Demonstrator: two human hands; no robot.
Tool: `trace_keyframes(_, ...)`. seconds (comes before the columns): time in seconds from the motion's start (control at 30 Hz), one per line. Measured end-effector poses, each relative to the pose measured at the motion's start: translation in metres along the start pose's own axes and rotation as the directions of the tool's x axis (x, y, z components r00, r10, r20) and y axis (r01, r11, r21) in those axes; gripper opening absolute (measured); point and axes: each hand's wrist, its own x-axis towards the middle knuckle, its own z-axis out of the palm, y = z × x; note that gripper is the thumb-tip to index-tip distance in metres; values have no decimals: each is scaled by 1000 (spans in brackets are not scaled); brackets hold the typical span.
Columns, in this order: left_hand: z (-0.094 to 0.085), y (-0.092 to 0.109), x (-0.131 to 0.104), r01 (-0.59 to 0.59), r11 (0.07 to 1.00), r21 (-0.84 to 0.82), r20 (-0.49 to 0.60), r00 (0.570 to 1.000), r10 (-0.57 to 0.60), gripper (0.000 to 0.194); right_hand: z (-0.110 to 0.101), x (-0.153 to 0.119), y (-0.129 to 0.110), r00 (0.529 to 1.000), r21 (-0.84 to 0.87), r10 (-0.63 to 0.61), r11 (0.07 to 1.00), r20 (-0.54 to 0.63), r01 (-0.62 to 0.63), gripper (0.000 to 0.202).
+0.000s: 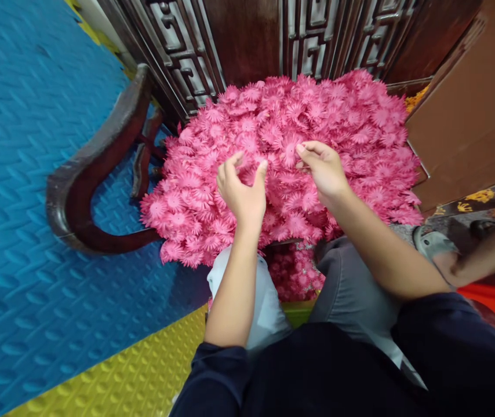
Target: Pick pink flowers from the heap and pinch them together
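A curved wooden armrest flanks the pink flowers.

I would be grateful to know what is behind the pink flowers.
Behind the pink flowers rises a dark wooden panel. They cover much of its lower part, so that portion cannot be seen.

One head-worn camera looks forward and steeply down, at close range, onto the pink flowers.
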Motion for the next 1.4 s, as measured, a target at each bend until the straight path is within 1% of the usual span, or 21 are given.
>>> trace_keyframes(0.07,1,1,-1,-17,996,-92,100,995,26,30,2,-2,-2,1000,9,-11,1000,16,11,37)
trace_keyframes(0.13,3,4,-3,26,980,-197,224,974,20,30,6,-5,-5,997,3,-38,999,72,38,36)
trace_keyframes(0.17,4,5,-4,55,972,-230,268,963,9,30,8,-7,-6,992,-5,-50,999,112,51,36)
trace_keyframes(0.23,6,7,-5,89,962,-257,298,955,-8,27,11,-11,-8,981,-28,-58,998,187,65,35)
trace_keyframes(0.3,6,9,-7,93,963,-252,280,960,-19,25,13,-13,-7,976,-41,-63,997,208,73,36)
trace_keyframes(0.4,6,10,-7,107,969,-223,262,964,-47,30,14,-13,-4,982,-36,-81,996,168,88,38)
trace_keyframes(0.5,6,12,-6,121,966,-228,253,965,-62,33,15,-12,-1,986,-38,-79,996,149,85,39)
trace_keyframes(0.6,5,14,-4,122,966,-226,221,973,-71,38,16,-13,-3,984,-54,-64,996,164,74,42)
trace_keyframes(0.7,3,15,-1,148,965,-217,173,979,-112,46,17,-16,-6,981,-46,-69,996,179,79,48)
trace_keyframes(0.8,-1,11,4,177,950,-259,136,980,-146,45,15,-15,-8,987,-29,-93,995,130,98,48)
trace_keyframes(0.87,-4,5,9,166,945,-282,79,986,-149,42,9,-11,-7,991,-27,-102,994,90,105,45)
trace_keyframes(0.93,-7,-2,14,139,951,-275,-9,989,-147,39,3,-5,-5,993,-41,-97,994,69,100,42)
trace_keyframes(1.03,-11,-13,21,120,964,-237,-130,980,-153,35,-4,1,-1,995,-73,-88,993,56,92,40)
trace_keyframes(1.13,-13,-20,23,114,981,-154,-196,970,-144,27,-3,0,0,995,-100,-76,992,67,83,40)
trace_keyframes(1.2,-13,-19,21,91,993,-69,-216,971,-104,24,1,-3,-1,994,-102,-60,992,92,69,41)
trace_keyframes(1.27,-12,-15,17,38,999,5,-216,976,-36,29,5,-6,-3,991,-85,-44,995,125,55,44)
trace_keyframes(1.3,-11,-12,15,3,1000,28,-192,981,2,29,7,-8,-4,989,-74,-42,996,139,53,44)
trace_keyframes(1.33,-11,-8,12,-36,999,35,-147,988,40,26,9,-9,-6,988,-64,-45,996,150,56,44)
trace_keyframes(1.4,-9,-1,8,-109,994,4,0,994,109,28,12,-12,-9,983,-54,-56,996,174,66,43)
